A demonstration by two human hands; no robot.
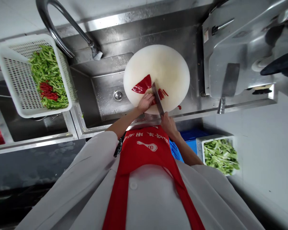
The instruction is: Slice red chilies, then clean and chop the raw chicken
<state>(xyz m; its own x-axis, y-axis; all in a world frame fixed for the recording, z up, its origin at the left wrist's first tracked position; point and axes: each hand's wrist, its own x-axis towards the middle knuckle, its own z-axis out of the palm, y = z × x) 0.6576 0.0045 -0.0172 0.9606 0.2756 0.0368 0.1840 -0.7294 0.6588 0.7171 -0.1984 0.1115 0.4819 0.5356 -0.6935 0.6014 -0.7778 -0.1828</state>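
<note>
A round white cutting board (174, 68) lies at the sink's edge before me. My right hand (168, 124) grips the handle of a knife (158, 100), its blade slanting across the board. Close to the left of the blade, my left hand (145, 102) has its fingers bent down onto a piece of red pepper (154, 101), mostly hidden under them. Beyond that hand rests a larger flat piece of red pepper (143, 85). Thin red pepper strips (163, 92) lie just right of the blade. A small red scrap (180, 107) sits by the board's lower right rim.
A curved faucet (69, 20) arches over the sink basin (110, 86). At left, a white basket (16, 86) holds shredded greens and red strips. Right of the board, a cleaver (231, 80) lies on a metal surface. Below it, another basket (200, 150) contains cut greens.
</note>
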